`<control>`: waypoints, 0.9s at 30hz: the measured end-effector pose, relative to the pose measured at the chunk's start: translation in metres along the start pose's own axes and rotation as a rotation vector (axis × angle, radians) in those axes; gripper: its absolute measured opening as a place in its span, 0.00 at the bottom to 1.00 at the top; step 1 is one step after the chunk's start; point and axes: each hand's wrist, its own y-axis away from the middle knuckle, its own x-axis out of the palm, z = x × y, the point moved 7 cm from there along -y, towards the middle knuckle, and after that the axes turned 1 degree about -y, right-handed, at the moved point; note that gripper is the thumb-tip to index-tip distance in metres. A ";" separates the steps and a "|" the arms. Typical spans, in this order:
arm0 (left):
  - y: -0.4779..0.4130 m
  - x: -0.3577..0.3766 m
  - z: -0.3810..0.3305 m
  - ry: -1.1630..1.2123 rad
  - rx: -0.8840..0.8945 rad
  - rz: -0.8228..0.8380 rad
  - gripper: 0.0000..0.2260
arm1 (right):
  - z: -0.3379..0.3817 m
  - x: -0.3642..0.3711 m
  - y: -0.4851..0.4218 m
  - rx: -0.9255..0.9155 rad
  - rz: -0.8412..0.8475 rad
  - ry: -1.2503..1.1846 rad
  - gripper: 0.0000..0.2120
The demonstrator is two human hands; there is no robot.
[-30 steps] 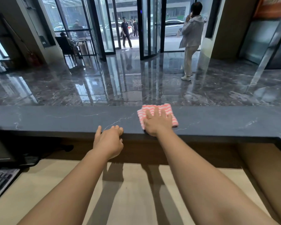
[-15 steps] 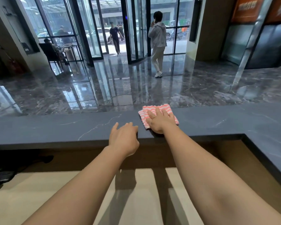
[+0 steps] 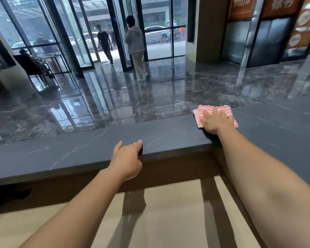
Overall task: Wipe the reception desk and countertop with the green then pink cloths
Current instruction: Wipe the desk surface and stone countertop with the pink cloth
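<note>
1. On the far right of the dark stone desk (image 3: 168,136), our right hand (image 3: 217,122) lies flat with fingers spread, pressing the pink cloth (image 3: 208,109) down onto the top. The folded cloth sits close to the desk's far edge, just left of where the top turns toward us.
2. Nearer and to the left, our left hand (image 3: 127,158) rests on the desk's near edge with loosely bent fingers. It holds nothing and seems only to steady us.
3. We see no green cloth anywhere. Since the pink one is in use, we judge the green pass finished and the task in its second stage.
4. How much of the pink pass is done we cannot read from the stone: it shows no streaks or damp patches, only pale veins.
5. Judging by where the cloth lies, the section running down the right side toward us probably awaits wiping. The long stretch to the left may or may not be done.
6. Below the desk, the pale lower surface (image 3: 168,212) shows only the shadows of our arms. Whether it has had its pink wipe we cannot tell.
7. Beyond the desk, the glossy lobby floor (image 3: 150,97) runs to glass doors (image 3: 157,33), where people stand and walk, well apart from our work.
</note>
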 end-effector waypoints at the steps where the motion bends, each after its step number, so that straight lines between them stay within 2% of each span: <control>1: 0.000 0.002 0.002 0.018 0.004 0.004 0.28 | 0.002 0.001 0.003 0.011 0.002 -0.003 0.26; 4: -0.001 0.005 0.007 0.076 0.005 0.018 0.29 | 0.026 0.007 0.018 -0.014 0.011 0.004 0.27; 8: 0.003 0.003 0.004 0.112 -0.004 0.021 0.28 | 0.087 0.021 0.053 -0.158 -0.016 0.013 0.28; 12: 0.004 0.002 0.005 0.148 -0.038 0.035 0.23 | 0.151 0.038 0.089 -0.294 0.011 0.029 0.30; 15: 0.006 -0.001 0.005 0.187 -0.047 0.041 0.26 | 0.172 0.045 0.104 -0.356 0.043 -0.001 0.28; 20: 0.011 -0.002 0.003 0.201 -0.040 0.032 0.27 | 0.134 0.040 0.100 -0.367 0.027 -0.022 0.26; 24: 0.010 -0.004 0.003 0.222 -0.040 0.014 0.26 | 0.057 0.024 0.085 -0.230 -0.017 -0.021 0.26; 27: 0.016 -0.009 0.005 0.233 -0.047 -0.021 0.22 | 0.008 0.016 0.074 -0.126 -0.021 -0.027 0.26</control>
